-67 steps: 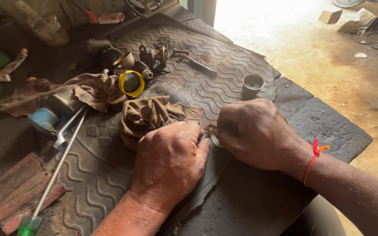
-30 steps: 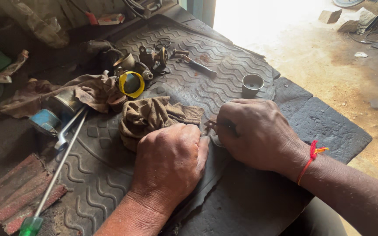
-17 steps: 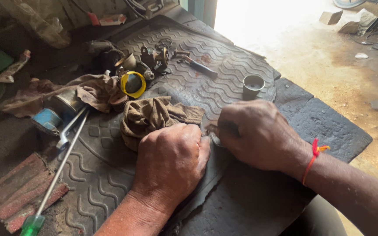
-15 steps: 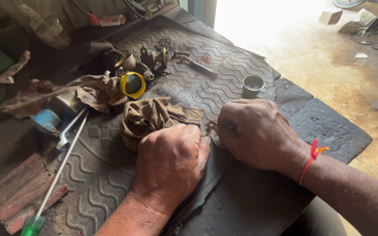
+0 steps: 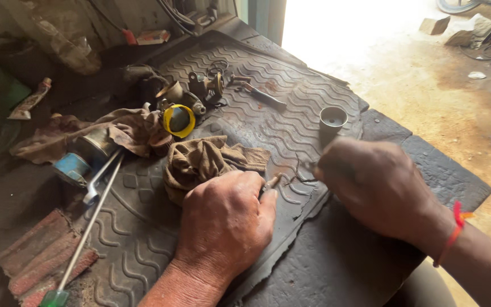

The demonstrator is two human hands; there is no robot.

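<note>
We rest our left hand [image 5: 225, 219] palm down on the ribbed rubber mat [image 5: 291, 74], fingers curled in and pinching a small thin metal part [image 5: 271, 182] whose tip pokes out past the knuckles toward the right. Just beyond those knuckles lies a crumpled brown rag [image 5: 200, 162], touching the hand's far edge.

Our right hand [image 5: 376, 187] hovers just beside the left, loosely curled and blurred; a small dark piece shows at its fingertips near the torn edge of the mat, but we cannot tell whether the fingers grip it or how far they are closed. A red thread band [image 5: 453, 236] circles the right wrist.

Behind the right hand a small dark metal cup [image 5: 333, 119] stands upright on the mat; what lies inside is hidden in shadow. Farther back, a yellow-rimmed round part [image 5: 178, 120] leans against a cluster of brass-coloured fittings [image 5: 200, 91], with a second dirty cloth [image 5: 126, 128] to the left of it. A round metal can [image 5: 80, 159] with a blue end lies on its side there, beside a long screwdriver with a green handle [image 5: 89, 227] that runs toward us. Reddish grooved blocks [image 5: 44, 261] lie at the near left.
</note>
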